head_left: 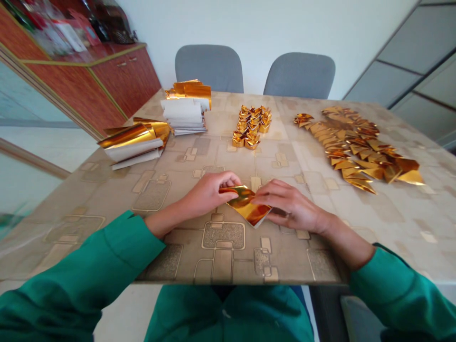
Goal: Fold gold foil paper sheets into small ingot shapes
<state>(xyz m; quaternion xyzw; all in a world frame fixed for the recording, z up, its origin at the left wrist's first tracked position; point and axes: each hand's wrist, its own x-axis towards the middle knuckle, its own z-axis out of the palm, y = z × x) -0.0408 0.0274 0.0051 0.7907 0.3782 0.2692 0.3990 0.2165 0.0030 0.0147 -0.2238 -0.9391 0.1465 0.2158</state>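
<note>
Folded gold foil sheet (245,205) on patterned counter (221,280): left hand (208,194), grip pinching its left corner; right hand (292,206), grip pressed over it, hiding its right edge.

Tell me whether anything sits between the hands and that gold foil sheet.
Nothing visible does: the left hand and the right hand both touch the gold foil sheet directly.

from the left hand (210,194), a path ran forward over the table (249,280) between the paper stacks (133,145) and the gold ingots (251,126). the folded foil (244,204) lay between both hands, and the foil pieces (356,147) stood beyond the right hand (292,206).
</note>
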